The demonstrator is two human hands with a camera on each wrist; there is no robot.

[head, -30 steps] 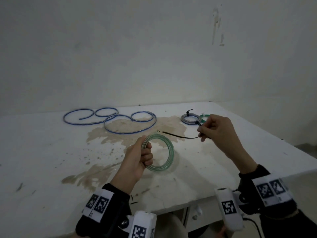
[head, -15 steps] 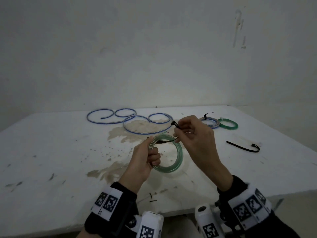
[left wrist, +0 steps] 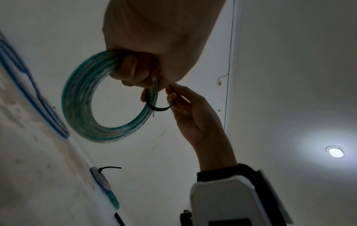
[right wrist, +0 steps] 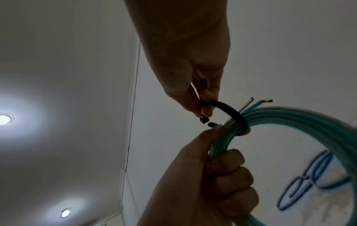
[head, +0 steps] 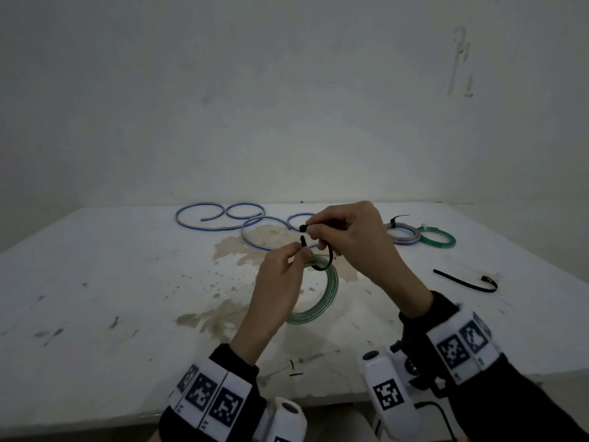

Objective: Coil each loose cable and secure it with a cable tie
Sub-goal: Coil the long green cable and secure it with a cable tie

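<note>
Head view: left hand is gripping the green cable coil above the table; right hand is pinching the black cable tie looped round it, unfastened.
Behind the coil: two tied coils; blue cable lying loose.
Left wrist view: tie is hanging slack.
Right wrist view: tie tip sitting just beside the head, not entered.

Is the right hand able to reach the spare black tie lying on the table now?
Probably not yet: the right hand pinches the black tie looped round the green coil. The spare tie lies unobstructed on the table.
</note>
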